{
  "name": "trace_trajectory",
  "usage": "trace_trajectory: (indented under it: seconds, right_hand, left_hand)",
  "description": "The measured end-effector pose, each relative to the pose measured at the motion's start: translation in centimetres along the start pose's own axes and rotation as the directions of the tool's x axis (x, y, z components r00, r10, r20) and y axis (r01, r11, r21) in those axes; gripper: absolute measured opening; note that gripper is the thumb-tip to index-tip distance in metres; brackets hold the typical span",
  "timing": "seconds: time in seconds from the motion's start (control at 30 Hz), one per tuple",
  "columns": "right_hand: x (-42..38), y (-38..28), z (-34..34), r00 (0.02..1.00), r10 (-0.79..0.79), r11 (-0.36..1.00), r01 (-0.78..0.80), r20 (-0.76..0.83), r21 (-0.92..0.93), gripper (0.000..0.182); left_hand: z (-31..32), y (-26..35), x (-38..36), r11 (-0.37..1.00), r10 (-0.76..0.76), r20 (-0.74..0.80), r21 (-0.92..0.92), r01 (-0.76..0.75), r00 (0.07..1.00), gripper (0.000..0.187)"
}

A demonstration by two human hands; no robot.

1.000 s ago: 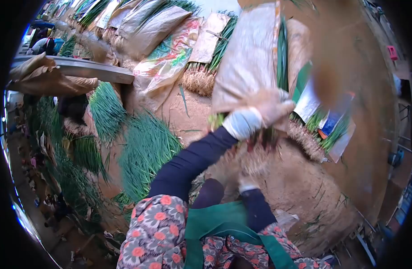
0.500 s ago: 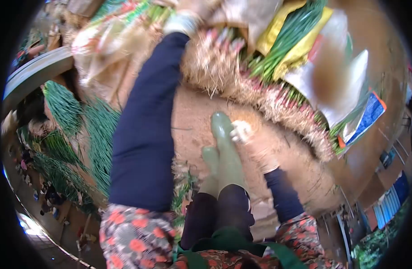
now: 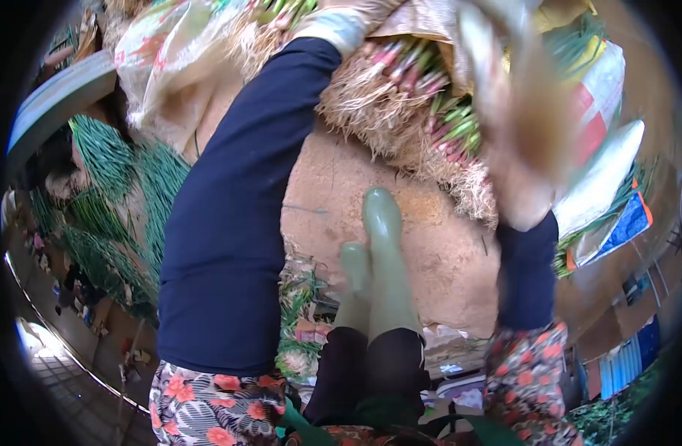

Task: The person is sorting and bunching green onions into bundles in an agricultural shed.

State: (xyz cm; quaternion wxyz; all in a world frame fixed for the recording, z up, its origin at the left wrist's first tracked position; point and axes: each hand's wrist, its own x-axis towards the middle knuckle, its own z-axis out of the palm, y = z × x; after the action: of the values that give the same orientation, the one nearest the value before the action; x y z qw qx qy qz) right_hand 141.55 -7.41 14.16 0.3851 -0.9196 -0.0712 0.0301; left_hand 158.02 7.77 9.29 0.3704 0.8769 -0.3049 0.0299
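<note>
My left hand point(image 3: 362, 13), in a pale glove, reaches to the top edge of the view beside a tan sack point(image 3: 415, 21); its fingers are mostly out of sight. Just below it lies a thick bundle of spring onions point(image 3: 411, 70), its pinkish stems and dry, straw-coloured roots turned toward me. My right hand point(image 3: 515, 189) stretches forward over the right part of the row, next to another bundle of spring onions point(image 3: 454, 137). Motion and a brown smear on the lens blur this hand, so I cannot tell what its fingers hold.
My green boots point(image 3: 383, 219) stand on a brown dirt floor point(image 3: 319, 193). Heaps of green onion leaves point(image 3: 163, 193) lie at left, near a curved grey rail point(image 3: 59, 93). White sacks point(image 3: 605, 182) and a blue sheet with orange edging point(image 3: 623, 227) are at right.
My right hand has swung forward and right, from above the floor near my boots to the onion row. The left hand has shifted slightly right along the top of the view.
</note>
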Motion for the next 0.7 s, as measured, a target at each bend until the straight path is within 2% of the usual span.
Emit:
trace_trajectory:
  seconds: [0.03, 0.07, 0.1, 0.13, 0.17, 0.2, 0.23, 0.27, 0.3, 0.33, 0.37, 0.43, 0.5, 0.57, 0.67, 0.7]
  right_hand:
    - [2.7, 0.6, -0.2, 0.995, -0.103, 0.983, 0.099, -0.017, -0.153, 0.039]
    - [5.2, 1.4, 0.0, 0.983, -0.185, 0.943, 0.175, -0.007, -0.284, 0.040]
    - [7.1, 1.7, 0.6, 0.969, -0.247, 0.892, 0.233, 0.015, -0.388, 0.040]
    - [8.5, 2.3, 1.2, 0.955, -0.294, 0.835, 0.281, 0.048, -0.474, 0.041]
    - [9.5, 2.3, 1.5, 0.945, -0.321, 0.793, 0.305, 0.065, -0.528, 0.042]
    - [10.1, 2.5, 1.8, 0.932, -0.351, 0.751, 0.336, 0.087, -0.568, 0.043]
    - [10.4, 2.3, 2.1, 0.919, -0.381, 0.716, 0.363, 0.102, -0.596, 0.043]
    - [10.7, 2.1, 2.1, 0.907, -0.408, 0.684, 0.382, 0.109, -0.622, 0.044]
    - [11.0, 1.9, 2.3, 0.896, -0.429, 0.657, 0.395, 0.113, -0.641, 0.045]
    - [11.2, 1.9, 2.7, 0.888, -0.445, 0.629, 0.404, 0.118, -0.664, 0.046]
    - [11.5, 1.7, 3.0, 0.879, -0.462, 0.609, 0.412, 0.119, -0.678, 0.047]
    - [12.2, 1.2, 4.0, 0.854, -0.504, 0.566, 0.437, 0.127, -0.699, 0.049]
    - [12.5, 0.9, 4.8, 0.837, -0.527, 0.528, 0.458, 0.147, -0.715, 0.050]
    - [13.1, 1.7, 5.5, 0.825, -0.540, 0.506, 0.475, 0.166, -0.720, 0.052]
    - [15.7, 4.0, 6.3, 0.798, -0.596, 0.527, 0.472, 0.089, -0.707, 0.044]
    - [15.6, 3.9, 6.1, 0.817, -0.563, 0.520, 0.466, 0.122, -0.716, 0.043]
  left_hand:
    - [0.4, -0.4, -0.3, 0.980, -0.019, 0.036, -0.198, 0.026, 0.999, 0.049]
    - [-0.1, 0.4, -0.3, 0.993, 0.053, -0.064, 0.113, -0.045, 0.997, 0.046]
    - [-0.7, 1.1, -0.7, 0.905, 0.141, -0.134, 0.420, -0.073, 0.981, 0.043]
    - [-1.6, 2.2, -1.2, 0.873, -0.080, 0.099, 0.487, 0.022, 0.992, 0.038]
    - [-2.7, 3.1, -1.9, 0.823, -0.314, 0.309, 0.560, 0.095, 0.898, 0.041]
    - [-2.8, 2.1, -5.1, 0.972, -0.022, -0.112, 0.232, 0.047, 0.993, 0.035]
    - [-3.8, 2.0, -8.0, 0.997, -0.043, -0.259, -0.066, 0.026, 0.965, 0.027]
    - [-4.6, 1.6, -11.8, 0.979, -0.110, -0.364, -0.199, 0.038, 0.925, 0.029]
    - [-5.5, 3.2, -16.0, 0.798, -0.554, -0.350, -0.481, 0.363, 0.755, 0.042]
    - [-4.2, 3.1, -20.1, 0.433, -0.873, -0.198, -0.735, 0.522, 0.445, 0.059]
    - [-0.1, 0.8, -25.8, 0.289, -0.918, -0.079, -0.805, 0.519, 0.388, 0.083]
    - [4.3, 2.9, -29.5, 0.492, -0.846, -0.039, -0.441, 0.751, 0.531, 0.099]
    - [8.5, 4.6, -28.9, 0.328, -0.848, 0.236, -0.469, 0.820, 0.474, 0.110]
    - [13.2, 6.7, -28.5, 0.067, -0.844, 0.498, -0.270, 0.960, 0.199, 0.082]
    - [12.7, 7.7, -30.3, -0.156, -0.737, 0.676, -0.160, 0.975, -0.007, 0.042]
    - [13.8, 9.4, -34.5, -0.066, -0.824, 0.551, -0.330, 0.942, 0.135, 0.024]
